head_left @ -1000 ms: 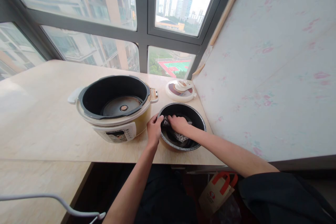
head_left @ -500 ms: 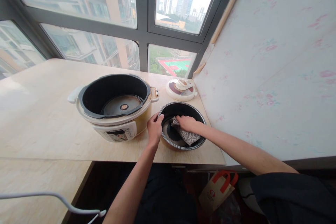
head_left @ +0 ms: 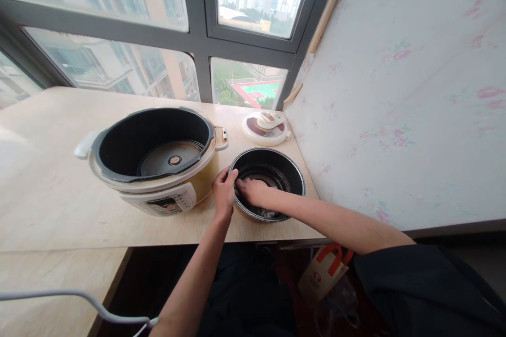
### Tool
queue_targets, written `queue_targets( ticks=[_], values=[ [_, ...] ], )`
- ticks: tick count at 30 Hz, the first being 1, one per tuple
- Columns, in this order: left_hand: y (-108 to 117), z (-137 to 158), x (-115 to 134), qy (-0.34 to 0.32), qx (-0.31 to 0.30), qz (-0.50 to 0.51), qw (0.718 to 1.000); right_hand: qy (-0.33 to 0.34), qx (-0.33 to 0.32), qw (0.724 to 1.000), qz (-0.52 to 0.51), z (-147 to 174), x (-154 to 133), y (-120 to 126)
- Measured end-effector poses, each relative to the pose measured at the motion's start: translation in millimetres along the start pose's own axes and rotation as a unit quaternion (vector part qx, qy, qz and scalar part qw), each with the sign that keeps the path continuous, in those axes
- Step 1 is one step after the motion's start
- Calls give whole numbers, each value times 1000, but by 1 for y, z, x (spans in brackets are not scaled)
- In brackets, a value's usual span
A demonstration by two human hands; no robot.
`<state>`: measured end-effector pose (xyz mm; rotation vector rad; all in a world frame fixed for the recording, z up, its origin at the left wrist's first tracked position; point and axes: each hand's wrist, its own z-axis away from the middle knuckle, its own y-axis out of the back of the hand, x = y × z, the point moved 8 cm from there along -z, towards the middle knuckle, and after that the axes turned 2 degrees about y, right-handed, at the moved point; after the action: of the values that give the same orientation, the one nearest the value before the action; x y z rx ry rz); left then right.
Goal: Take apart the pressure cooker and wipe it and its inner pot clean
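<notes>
A dark inner pot with a pale rim stands on the counter. My left hand grips its left rim, thumb over the edge and fingers outside. Inside the pot, my right hand is at the left part of the inner wall, closed on a grey patterned cloth. Most of the cloth is hidden beneath that hand and forearm; a small patch shows below the wrist. Left of the pot sits the open cooker body, with its black interior and a control panel facing me.
A white and brown lid lies behind the pot, near the papered wall. Windows rise along the back of the counter. A grey cable crosses at lower left, and a paper bag with orange handles stands below.
My right hand has moved left and slightly down inside the pot with the cloth, toward the left wall. My left hand still holds the rim. The whole view has shifted a little.
</notes>
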<state>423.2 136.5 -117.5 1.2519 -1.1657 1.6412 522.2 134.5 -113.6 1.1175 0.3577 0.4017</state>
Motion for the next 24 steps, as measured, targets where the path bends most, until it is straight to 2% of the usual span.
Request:
queue_targets(
  ticks=[5, 8, 15, 17, 18, 19, 20, 21, 24],
  values=[
    [-2, 0, 2, 1, -28, -10, 1000, -102, 49, 994, 4, -12, 35, 14],
    [-1, 0, 6, -5, -30, -22, 999, -128, 55, 990, 4, -12, 57, 19],
    [2, 0, 6, -9, -20, -37, 999, -103, 25, 994, -21, 9, 93, 23],
    [2, 1, 6, -5, -18, -38, 999, -88, 50, 993, -54, 16, 99, 28],
    [2, 1, 6, -4, -19, -39, 999, -81, 89, 988, -96, 21, 103, 34],
    [2, 1, 7, -6, -19, -44, 999, -74, 148, 974, -156, 27, 108, 43],
    [2, 1, 8, -10, -21, -52, 998, -67, 224, 945, -229, 36, 114, 53],
    [2, 0, 8, -14, -22, -61, 998, -60, 311, 898, -306, 49, 123, 62],
    [2, -4, 8, -14, -28, -85, 996, -43, 528, 705, -472, 100, 152, 73]
  ],
)
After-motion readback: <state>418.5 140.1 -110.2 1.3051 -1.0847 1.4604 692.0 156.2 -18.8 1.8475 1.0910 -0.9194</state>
